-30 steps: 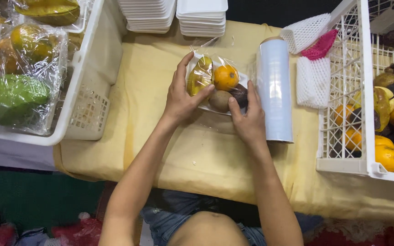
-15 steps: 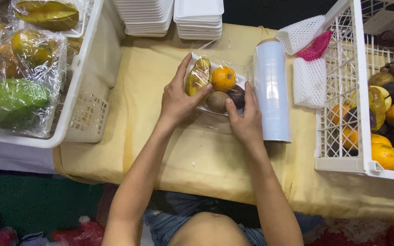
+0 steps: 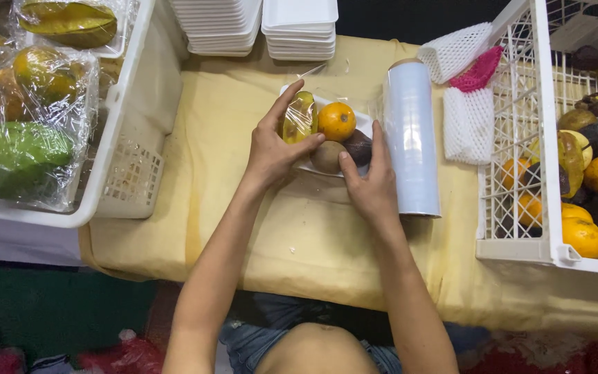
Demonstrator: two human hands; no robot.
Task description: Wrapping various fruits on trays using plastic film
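A white foam tray of fruit [image 3: 363, 122] sits on the yellow tablecloth [image 3: 313, 242], covered with clear film. It holds an orange [image 3: 336, 120], a star fruit slice [image 3: 300, 116], a brown round fruit [image 3: 328, 156] and a dark fruit [image 3: 359, 145]. My left hand [image 3: 273, 147] grips the tray's left side, fingers pressed over the star fruit and the film. My right hand [image 3: 371, 181] holds the tray's near right edge, thumb against the brown fruit. A roll of cling film [image 3: 411, 138] lies just right of the tray.
A white basket [image 3: 140, 118] at left holds wrapped fruit trays. A white crate [image 3: 520, 208] at right holds loose oranges and dark fruit. Stacks of foam trays [image 3: 299, 28] stand at the back, foam net sleeves [image 3: 466, 104] beside the crate.
Both hands have shifted slightly on the tray, smoothing the film; the left fingers now reach further over the star fruit. The tray stays in place.
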